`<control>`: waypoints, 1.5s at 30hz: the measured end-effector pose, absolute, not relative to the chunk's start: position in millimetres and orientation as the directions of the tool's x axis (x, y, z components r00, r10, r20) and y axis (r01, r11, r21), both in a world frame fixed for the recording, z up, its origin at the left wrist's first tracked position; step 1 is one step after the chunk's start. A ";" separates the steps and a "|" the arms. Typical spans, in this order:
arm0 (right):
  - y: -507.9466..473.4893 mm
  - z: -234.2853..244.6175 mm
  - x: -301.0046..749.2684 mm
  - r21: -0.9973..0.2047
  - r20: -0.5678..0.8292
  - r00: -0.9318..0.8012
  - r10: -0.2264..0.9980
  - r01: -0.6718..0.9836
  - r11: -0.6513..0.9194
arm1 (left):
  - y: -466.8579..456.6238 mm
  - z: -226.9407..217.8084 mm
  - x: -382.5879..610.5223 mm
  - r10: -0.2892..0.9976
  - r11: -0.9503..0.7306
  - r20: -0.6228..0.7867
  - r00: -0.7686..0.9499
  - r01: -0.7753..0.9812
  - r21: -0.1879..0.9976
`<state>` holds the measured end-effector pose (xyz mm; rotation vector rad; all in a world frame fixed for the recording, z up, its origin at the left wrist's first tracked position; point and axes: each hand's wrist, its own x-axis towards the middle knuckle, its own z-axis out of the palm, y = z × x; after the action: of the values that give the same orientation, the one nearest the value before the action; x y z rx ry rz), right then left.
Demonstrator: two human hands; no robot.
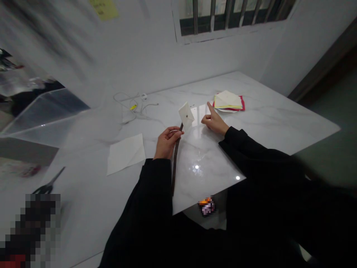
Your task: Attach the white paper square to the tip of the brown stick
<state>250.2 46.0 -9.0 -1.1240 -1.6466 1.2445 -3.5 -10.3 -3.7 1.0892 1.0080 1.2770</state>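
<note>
Above the bench [292, 119], the left hand [169, 140] pinches one brown strip [175, 160], with one folded white paper [184, 110] at its upper end; the step seems to be steadying both, and moving on calls for a firm pinch. Rightward, the right hand [214, 121] looks empty, index finger and thumb apart, near one paper stack [228, 100]. Leftward lie one loose sheet [126, 154] and one pair of scissors [51, 183].
</note>
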 end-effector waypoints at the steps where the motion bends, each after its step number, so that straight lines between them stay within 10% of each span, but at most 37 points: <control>1: 44.1 -6.1 250.5 -0.973 0.001 -0.441 0.898 0.207 0.103 | -10.4 -3.4 -3.5 0.999 -0.011 0.021 0.047 -0.209 0.978; 5: 36.0 -1.0 248.3 -0.981 -0.126 -0.756 0.642 0.190 0.031 | -10.6 -2.0 -3.6 0.998 -0.011 0.023 0.052 -0.216 0.976; 45: 35.7 -3.7 242.4 -0.983 -0.136 -0.653 0.746 -0.006 -0.184 | -10.0 -2.0 -2.2 0.999 -0.018 0.026 0.034 -0.208 0.978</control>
<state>242.4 35.7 -3.7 -0.8605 -1.5640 1.8882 -2.2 -10.0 -2.0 1.0866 1.0178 1.2903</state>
